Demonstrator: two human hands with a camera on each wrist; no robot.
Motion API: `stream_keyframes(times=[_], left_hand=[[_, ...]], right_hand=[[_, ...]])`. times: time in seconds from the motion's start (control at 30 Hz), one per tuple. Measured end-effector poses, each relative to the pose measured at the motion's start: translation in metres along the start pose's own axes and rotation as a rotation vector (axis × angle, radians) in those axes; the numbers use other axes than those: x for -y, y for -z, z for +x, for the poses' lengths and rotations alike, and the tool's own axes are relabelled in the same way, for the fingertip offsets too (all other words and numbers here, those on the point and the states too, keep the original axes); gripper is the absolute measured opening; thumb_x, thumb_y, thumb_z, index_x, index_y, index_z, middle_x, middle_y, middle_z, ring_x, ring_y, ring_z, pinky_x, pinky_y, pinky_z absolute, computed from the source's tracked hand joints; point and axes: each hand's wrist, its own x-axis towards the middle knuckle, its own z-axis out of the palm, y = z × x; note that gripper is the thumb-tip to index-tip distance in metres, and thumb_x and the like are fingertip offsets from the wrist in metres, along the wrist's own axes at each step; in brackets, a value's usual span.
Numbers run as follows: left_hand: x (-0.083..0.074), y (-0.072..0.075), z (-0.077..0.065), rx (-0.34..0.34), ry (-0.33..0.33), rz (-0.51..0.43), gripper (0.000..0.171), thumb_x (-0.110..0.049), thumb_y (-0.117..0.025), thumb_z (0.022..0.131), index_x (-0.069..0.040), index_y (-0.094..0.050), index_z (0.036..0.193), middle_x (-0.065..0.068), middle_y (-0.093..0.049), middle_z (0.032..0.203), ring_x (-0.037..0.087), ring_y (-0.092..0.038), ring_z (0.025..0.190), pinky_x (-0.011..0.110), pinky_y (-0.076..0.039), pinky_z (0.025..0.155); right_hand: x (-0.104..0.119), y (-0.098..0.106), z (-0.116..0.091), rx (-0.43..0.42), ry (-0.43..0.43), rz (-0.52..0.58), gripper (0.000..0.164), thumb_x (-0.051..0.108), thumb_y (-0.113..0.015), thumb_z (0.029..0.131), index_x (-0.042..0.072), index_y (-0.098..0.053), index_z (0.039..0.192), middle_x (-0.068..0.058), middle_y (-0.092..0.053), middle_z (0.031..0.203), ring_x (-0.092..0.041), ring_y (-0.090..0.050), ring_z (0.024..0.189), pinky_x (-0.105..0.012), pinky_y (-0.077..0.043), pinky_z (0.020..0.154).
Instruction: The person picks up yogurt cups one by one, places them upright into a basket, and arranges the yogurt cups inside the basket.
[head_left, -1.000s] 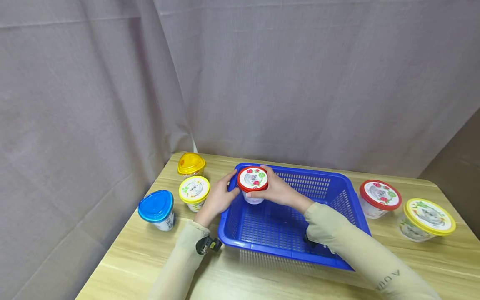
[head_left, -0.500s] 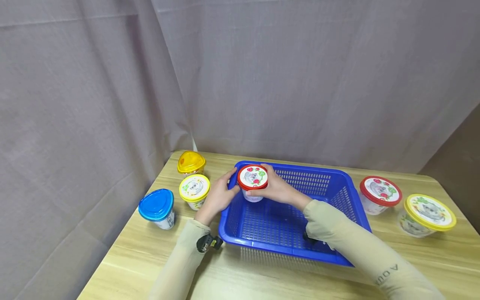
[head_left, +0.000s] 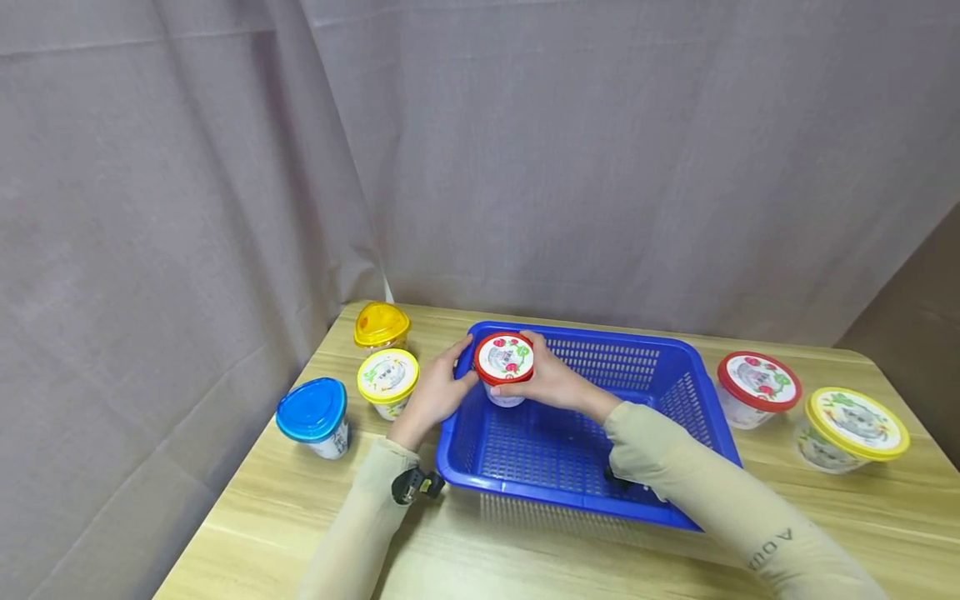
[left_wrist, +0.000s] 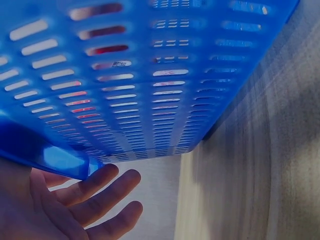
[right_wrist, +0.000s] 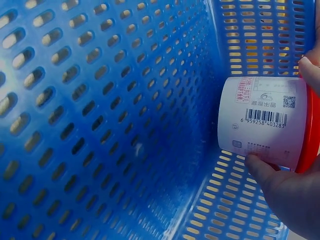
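A white tub with a red, raspberry-printed lid (head_left: 506, 358) stands upright inside the left end of the blue plastic basket (head_left: 570, 506). My right hand (head_left: 555, 379) grips this tub from its right side, thumb toward the front. In the right wrist view, the tub's barcode label (right_wrist: 265, 120) shows, with the thumb pressed against its side. My left hand (head_left: 438, 392) holds the basket's left rim. The left wrist view has its fingers (left_wrist: 107, 200) below the rim, outside the slotted wall, while the thumb is mostly hidden there.
Left of the basket stand a yellow triangular-lidded tub (head_left: 381, 325), a round yellow-lidded tub (head_left: 388, 377) and a blue-lidded tub (head_left: 313, 412). On the right are a larger red-lidded tub (head_left: 759, 383) and a yellow-lidded one (head_left: 857, 427). A grey curtain (head_left: 525, 167) hangs behind the table.
Both hands keep their places on the tub and the rim. Only a slight shift of the head view shows.
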Motion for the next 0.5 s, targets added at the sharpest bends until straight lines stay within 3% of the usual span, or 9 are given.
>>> stream_keyframes(times=[0.5], left_hand=[[0.0016,0.0003,0.0003,0.005,-0.017,0.006,0.065,-0.02,-0.065,0.091,-0.01,-0.046,0.152,0.016,-0.053,0.146,0.033,-0.051,0.133,0.045,-0.038,0.112]], right_hand=[[-0.0007,-0.0031,-0.003,-0.01,-0.019,0.033,0.114,0.026,-0.09,0.073,-0.005,-0.013,0.151,-0.031,-0.053,0.131,-0.041,-0.051,0.126,-0.053,-0.035,0.111]])
